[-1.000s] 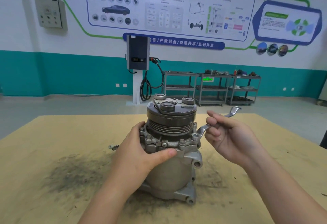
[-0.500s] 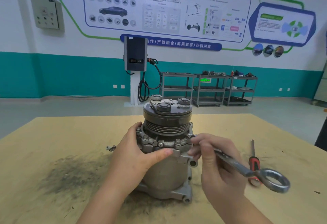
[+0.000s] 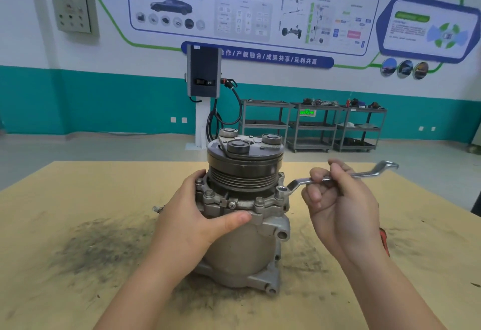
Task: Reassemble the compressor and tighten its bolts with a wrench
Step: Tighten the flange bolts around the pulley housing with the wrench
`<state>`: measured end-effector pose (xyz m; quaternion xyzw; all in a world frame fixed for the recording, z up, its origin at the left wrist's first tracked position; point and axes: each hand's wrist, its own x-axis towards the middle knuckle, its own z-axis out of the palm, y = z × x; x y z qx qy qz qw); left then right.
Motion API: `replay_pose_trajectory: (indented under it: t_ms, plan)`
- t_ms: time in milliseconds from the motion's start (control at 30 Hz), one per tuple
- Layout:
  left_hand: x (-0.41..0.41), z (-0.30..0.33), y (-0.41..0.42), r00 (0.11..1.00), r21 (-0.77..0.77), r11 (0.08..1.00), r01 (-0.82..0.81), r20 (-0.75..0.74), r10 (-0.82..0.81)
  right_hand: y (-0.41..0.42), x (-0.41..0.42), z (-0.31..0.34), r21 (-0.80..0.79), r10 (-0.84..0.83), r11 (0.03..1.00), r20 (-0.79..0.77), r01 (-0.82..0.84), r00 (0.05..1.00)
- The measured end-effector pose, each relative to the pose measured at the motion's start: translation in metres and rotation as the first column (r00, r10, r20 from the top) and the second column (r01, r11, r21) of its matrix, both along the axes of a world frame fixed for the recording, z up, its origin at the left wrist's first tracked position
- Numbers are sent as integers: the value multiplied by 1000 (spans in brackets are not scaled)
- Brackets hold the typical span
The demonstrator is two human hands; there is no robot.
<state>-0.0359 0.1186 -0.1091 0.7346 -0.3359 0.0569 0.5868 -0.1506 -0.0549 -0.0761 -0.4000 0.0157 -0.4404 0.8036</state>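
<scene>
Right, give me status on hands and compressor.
Left hand grips compressor upright. Right hand holds wrench, ring end on right-side bolt. Nothing obstructing.

— What is blocked around the upright grey metal compressor (image 3: 244, 225) on the tan wooden tabletop (image 3: 78, 186)?

— Its left flank is covered by the left hand (image 3: 192, 223), whose thumb is laid across the front flange. The right side at flange height is crossed by the silver offset ring wrench (image 3: 338, 177), seated on a flange bolt and gripped by the right hand (image 3: 341, 204).

— Where is room left?

— The black pulley top is uncovered from above. Bare board is seen to the far left, beyond a small metal part (image 3: 157, 209). A red-handled tool (image 3: 384, 241) is partly hidden behind the right wrist.
</scene>
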Motion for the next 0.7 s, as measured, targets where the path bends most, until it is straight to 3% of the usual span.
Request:
replay_pose_trajectory:
  t_ms: [133, 200, 300, 367, 500, 600, 700]
  plan:
    - [-2, 0, 0, 1000, -20, 1000, 7, 5, -7, -6, 2, 5, 41, 170, 985, -69, -167, 983]
    - [-2, 0, 0, 1000, -14, 1000, 3, 10, -3, -5, 1, 6, 29, 160, 987, -68, -159, 985]
    - [-2, 1, 1, 1000, 3, 1000, -13, 16, 13, 9, 0, -4, -100, -91, 991, 42, 94, 995]
    - [-2, 1, 1, 1000, 12, 1000, -24, 14, 24, 23, -1, -15, -224, -284, 921, 177, 319, 942]
    - [-1, 0, 0, 999, 19, 999, -36, 16, 35, 40, -4, -18, -390, -375, 770, 364, 505, 853]
    - [-2, 1, 0, 999, 12, 998, -54, 3, 54, 38, -10, -7, -317, -356, 820, 372, 478, 857]
    - [-11, 0, -3, 994, 3, 994, -108, 4, 108, 33, -11, -2, -217, -265, 920, 268, 326, 926]
